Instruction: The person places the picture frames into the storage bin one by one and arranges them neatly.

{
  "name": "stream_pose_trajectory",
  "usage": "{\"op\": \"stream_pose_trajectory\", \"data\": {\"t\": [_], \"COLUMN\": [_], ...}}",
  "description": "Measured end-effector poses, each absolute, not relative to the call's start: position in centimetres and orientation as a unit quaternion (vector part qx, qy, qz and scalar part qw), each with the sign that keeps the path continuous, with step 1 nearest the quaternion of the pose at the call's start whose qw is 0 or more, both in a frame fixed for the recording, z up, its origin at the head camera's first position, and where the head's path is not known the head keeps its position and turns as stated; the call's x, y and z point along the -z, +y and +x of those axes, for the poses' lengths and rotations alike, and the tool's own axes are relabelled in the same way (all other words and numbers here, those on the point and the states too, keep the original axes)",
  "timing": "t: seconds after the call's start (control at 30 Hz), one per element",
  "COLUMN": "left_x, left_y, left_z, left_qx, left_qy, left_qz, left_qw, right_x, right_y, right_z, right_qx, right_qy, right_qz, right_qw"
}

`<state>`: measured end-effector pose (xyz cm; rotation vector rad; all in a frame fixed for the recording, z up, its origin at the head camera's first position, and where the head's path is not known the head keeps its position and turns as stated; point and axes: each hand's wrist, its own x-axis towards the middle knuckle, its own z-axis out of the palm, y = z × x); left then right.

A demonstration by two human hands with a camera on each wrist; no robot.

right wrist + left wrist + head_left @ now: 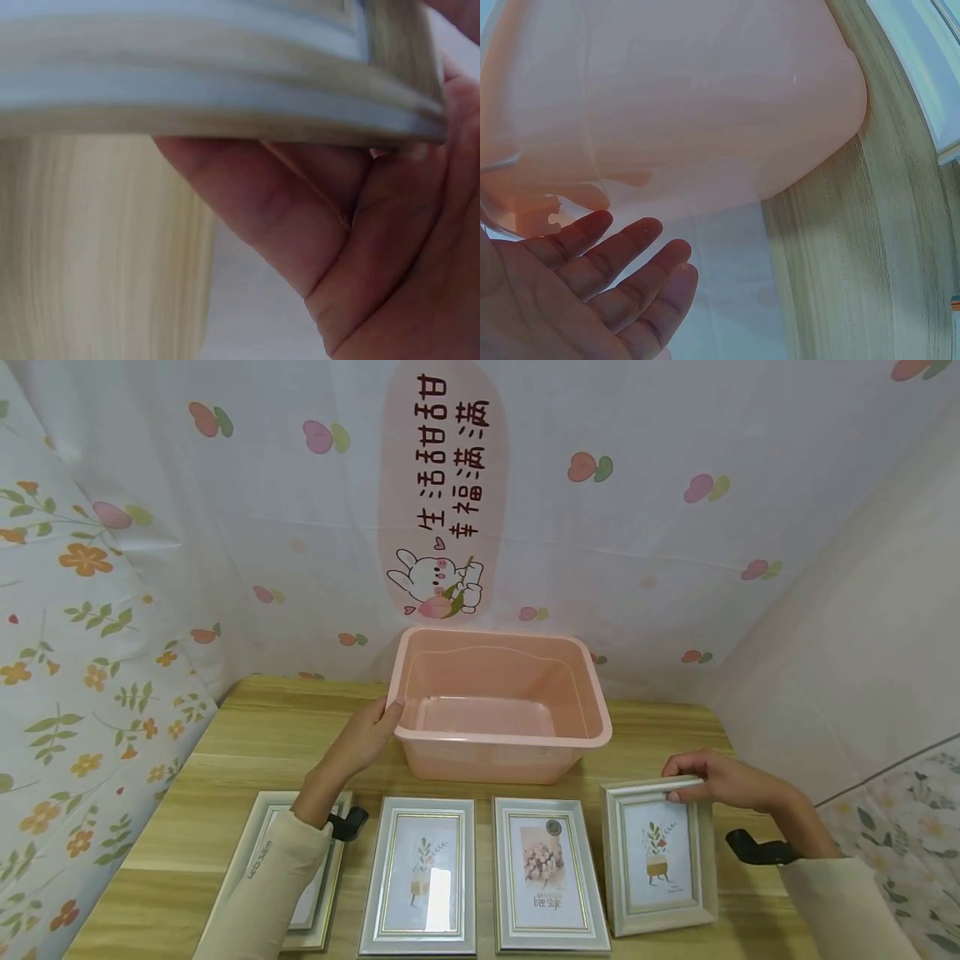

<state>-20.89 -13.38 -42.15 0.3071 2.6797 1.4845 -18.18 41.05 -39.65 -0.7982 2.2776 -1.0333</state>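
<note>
A pink plastic bin (495, 760) stands at the back of the table. My left hand (373, 727) is at its front left corner, thumb on the rim. In the left wrist view the fingers (622, 262) are straight and spread beside the bin's outer wall (705, 112). My right hand (716, 781) grips the top edge of a picture frame (660, 852) with a potted plant print, which is tilted up from the table. In the right wrist view, the fingers (262, 195) lie behind this frame's edge (187, 97), the thumb in front.
Left of the held frame lie a frame with a flower print (543, 872), one with a plant print (420, 877) and one (330, 893) partly under my left sleeve. A patterned cloth (285, 518) hangs behind the wooden table (270, 727).
</note>
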Motion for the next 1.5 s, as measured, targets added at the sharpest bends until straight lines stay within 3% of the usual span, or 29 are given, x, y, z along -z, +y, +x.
{"op": "stream_pose_trajectory", "data": {"t": [0.47,0.97,1.5], "left_x": [42.4,42.5,42.5], "left_y": [-13.4,-13.2,-13.2], "left_z": [-21.0,-20.9,-20.8], "left_qx": [-0.496,-0.499,-0.486], "left_qy": [0.861,0.858,0.864], "left_qz": [0.106,0.121,0.128], "left_qw": [0.028,0.025,0.025], "right_x": [38.1,36.4,34.9], "right_y": [41.2,42.3,41.9], "right_z": [-17.8,-17.8,-17.6], "right_qx": [0.364,0.429,0.398], "right_qy": [0.820,0.818,0.896], "right_qz": [-0.356,-0.283,-0.166], "right_qw": [0.260,0.259,0.105]}}
